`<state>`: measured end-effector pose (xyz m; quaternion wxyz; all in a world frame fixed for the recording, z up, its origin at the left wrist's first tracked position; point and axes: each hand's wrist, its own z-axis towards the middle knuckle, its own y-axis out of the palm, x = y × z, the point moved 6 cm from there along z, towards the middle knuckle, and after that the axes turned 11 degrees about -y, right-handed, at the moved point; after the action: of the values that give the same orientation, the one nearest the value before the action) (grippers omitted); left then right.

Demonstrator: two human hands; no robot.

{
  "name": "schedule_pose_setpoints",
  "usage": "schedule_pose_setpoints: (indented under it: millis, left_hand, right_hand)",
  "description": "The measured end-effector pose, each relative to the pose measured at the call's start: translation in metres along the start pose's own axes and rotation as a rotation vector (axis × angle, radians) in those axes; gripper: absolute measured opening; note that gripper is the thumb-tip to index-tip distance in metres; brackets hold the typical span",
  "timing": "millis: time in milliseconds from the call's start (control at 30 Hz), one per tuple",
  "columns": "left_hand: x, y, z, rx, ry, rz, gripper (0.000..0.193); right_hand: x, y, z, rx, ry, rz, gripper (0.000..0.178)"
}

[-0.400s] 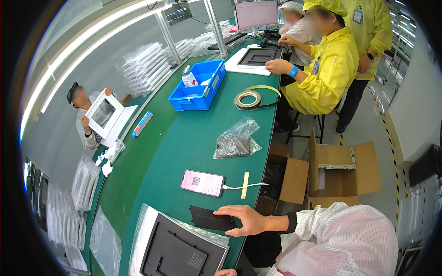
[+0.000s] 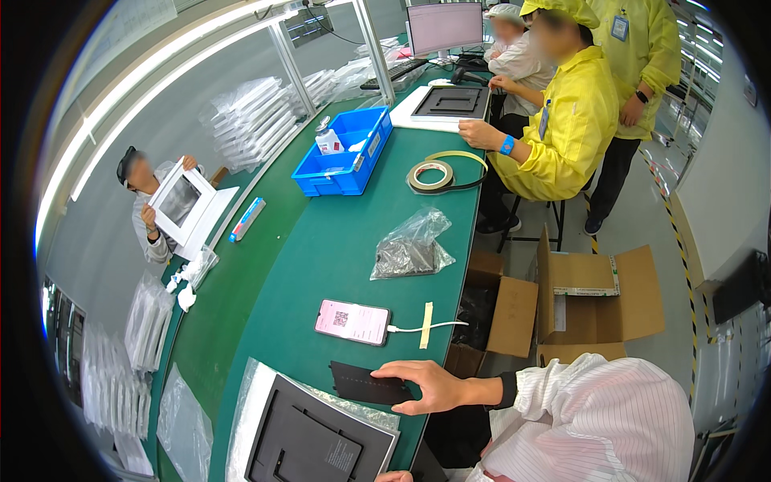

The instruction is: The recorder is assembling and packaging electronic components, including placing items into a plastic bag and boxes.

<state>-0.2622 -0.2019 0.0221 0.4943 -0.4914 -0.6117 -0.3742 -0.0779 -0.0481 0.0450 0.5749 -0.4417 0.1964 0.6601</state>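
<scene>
The right hand (image 2: 430,384) reaches in from the right, wrist bent, fingers and thumb pinching a flat black strip (image 2: 371,386) at the table's (image 2: 321,265) near edge, beside the phone (image 2: 353,321). The left hand (image 2: 393,477) barely shows; its grip cannot be told.

1. This is a factory assembly line: a long green workbench (image 2: 337,241) runs down the room under strip lights.
2. Workers in yellow smocks (image 2: 574,120) and caps sit along it.
3. A blue parts bin (image 2: 341,153), a tape roll (image 2: 430,174), a monitor (image 2: 444,26) and open cardboard boxes (image 2: 598,309) surround the stations.
</scene>
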Motion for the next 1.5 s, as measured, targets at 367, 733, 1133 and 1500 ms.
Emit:
schedule_pose_setpoints:
  millis: [367, 733, 1133, 1500]
  left_hand:
    - [-0.0004, -0.0001, 0.0002, 0.001, -0.005, 0.003, 0.007]
    - [-0.0015, -0.0012, -0.0005, 0.008, 0.003, 0.002, 0.009]
    - [0.0007, -0.0001, -0.0005, 0.003, 0.012, 0.013, 0.009]
    - [-0.0013, -0.0002, 0.0001, 0.004, 0.010, 0.002, 0.008]
  right_hand:
    - [0.0007, 0.0002, -0.0001, -0.004, 0.007, 0.002, 0.059]
    - [-0.0011, 0.0004, 0.0001, -0.009, 0.005, 0.004, 0.059]
    - [0.0000, 0.0002, 0.0003, -0.003, 0.007, -0.003, 0.060]
    - [0.0007, 0.0000, -0.0001, -0.003, -0.002, -0.007, 0.060]
